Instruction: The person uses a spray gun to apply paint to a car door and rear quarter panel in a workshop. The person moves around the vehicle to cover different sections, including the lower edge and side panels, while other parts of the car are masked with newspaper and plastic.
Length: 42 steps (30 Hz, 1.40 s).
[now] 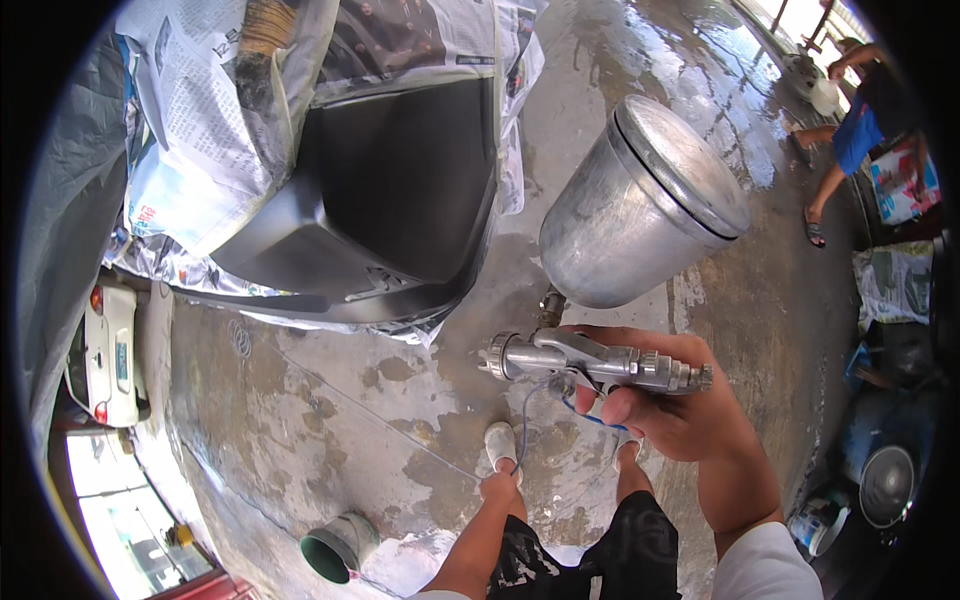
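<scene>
My right hand (665, 400) is wrapped round the handle of a metal spray gun (590, 362), held up in front of me with its nozzle toward the left. A large silver paint cup (635, 215) with a lid sits tilted on top of the gun. Low down by my leg, my left hand (498, 487) is closed round a thin air hose (526, 410) that runs up to the gun. Beyond the nozzle, at the upper left, is a dark grey car body panel (400, 170), bordered by masking newspaper (200, 130). The gun does not touch it.
A green-lined bucket (340, 548) lies on the stained concrete floor (300, 420) at lower left. The hose trails across that floor. A white car (112, 355) stands far left. At upper right is another person (860, 130); tubs and a round lid (887, 485) line the right side.
</scene>
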Each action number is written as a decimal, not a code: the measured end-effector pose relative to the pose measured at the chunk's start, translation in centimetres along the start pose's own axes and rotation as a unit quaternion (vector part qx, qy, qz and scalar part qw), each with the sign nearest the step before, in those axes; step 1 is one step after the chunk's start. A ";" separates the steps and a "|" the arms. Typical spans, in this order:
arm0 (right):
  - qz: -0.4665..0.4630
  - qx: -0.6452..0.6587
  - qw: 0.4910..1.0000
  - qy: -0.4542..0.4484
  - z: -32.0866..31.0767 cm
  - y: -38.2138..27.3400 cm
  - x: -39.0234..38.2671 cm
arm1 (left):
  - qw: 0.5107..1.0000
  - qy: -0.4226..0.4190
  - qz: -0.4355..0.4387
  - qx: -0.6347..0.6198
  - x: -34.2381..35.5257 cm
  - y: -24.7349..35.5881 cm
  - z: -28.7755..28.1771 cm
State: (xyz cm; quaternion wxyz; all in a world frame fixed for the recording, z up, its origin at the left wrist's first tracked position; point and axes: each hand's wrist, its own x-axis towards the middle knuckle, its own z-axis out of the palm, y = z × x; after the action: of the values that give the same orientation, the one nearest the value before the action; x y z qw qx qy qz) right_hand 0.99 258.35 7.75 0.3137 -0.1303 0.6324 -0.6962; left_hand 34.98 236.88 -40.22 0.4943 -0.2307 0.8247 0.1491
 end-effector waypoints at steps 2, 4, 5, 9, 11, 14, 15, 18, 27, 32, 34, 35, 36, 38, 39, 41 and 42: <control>-0.010 0.023 0.999 -0.031 -2.4 0.2 0.1 | 0.982 0.051 -0.109 -0.143 1.4 0.6 4.4; -0.035 -0.006 0.997 -0.068 -4.0 1.5 0.4 | 0.997 -0.003 -0.024 -0.069 0.3 5.7 6.8; -0.016 0.005 0.997 -0.074 -4.9 1.6 0.6 | 0.999 -0.028 0.020 -0.026 -0.4 7.9 7.2; 0.011 0.025 0.995 -0.094 -7.3 2.0 0.9 | 0.985 -0.107 0.106 -0.082 -2.4 14.5 7.5; -0.008 0.011 0.995 -0.099 -7.9 2.9 1.4 | 0.972 -0.129 0.142 -0.136 -2.8 16.3 6.4; -0.034 -0.025 0.992 -0.115 -9.2 5.1 2.3 | 0.942 -0.137 0.194 -0.236 -1.4 17.5 4.1; -0.034 -0.024 0.992 -0.116 -9.7 6.3 2.6 | 0.936 -0.131 0.208 -0.253 0.1 17.9 2.7; -0.039 -0.018 0.991 -0.124 -10.1 10.0 3.4 | 0.991 -0.047 0.124 0.033 5.3 20.3 -0.3; -0.224 0.020 0.965 -0.137 -9.3 21.1 3.2 | 0.833 0.247 0.479 -0.125 15.7 21.8 -7.1; -0.285 -0.003 0.954 -0.096 -7.7 20.3 2.0 | 0.758 0.207 0.595 -0.166 13.5 26.8 -8.3; -0.308 -0.051 0.948 -0.068 -6.0 18.8 1.7 | 0.748 0.103 0.621 -0.212 14.1 27.4 -6.7; -0.327 -0.086 0.940 -0.048 -5.8 17.6 1.4 | 0.747 0.093 0.619 -0.224 13.2 27.9 -6.3; -0.335 -0.096 0.937 -0.036 -5.9 16.9 1.2 | 0.744 0.082 0.619 -0.236 12.3 28.4 -5.7; -0.348 -0.107 0.931 -0.018 -5.9 15.9 1.0 | 0.745 0.086 0.617 -0.237 11.7 28.6 -4.5; -0.355 -0.102 0.929 -0.011 -5.8 15.7 0.7 | 0.747 0.102 0.616 -0.227 11.8 28.4 -3.9; -0.367 -0.096 0.925 0.006 -5.9 15.3 0.1 | 0.755 0.139 0.611 -0.193 11.5 28.1 -3.2; -0.371 -0.109 0.922 0.001 -6.2 15.4 0.1 | 0.759 0.162 0.607 -0.170 11.2 28.0 -3.4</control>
State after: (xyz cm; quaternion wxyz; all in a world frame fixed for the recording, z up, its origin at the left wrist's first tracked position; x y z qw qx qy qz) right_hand 1.52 263.24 -8.08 0.0164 -0.3884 0.6114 -0.6892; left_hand 13.14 256.44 -48.10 0.1120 0.2176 0.8207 0.5162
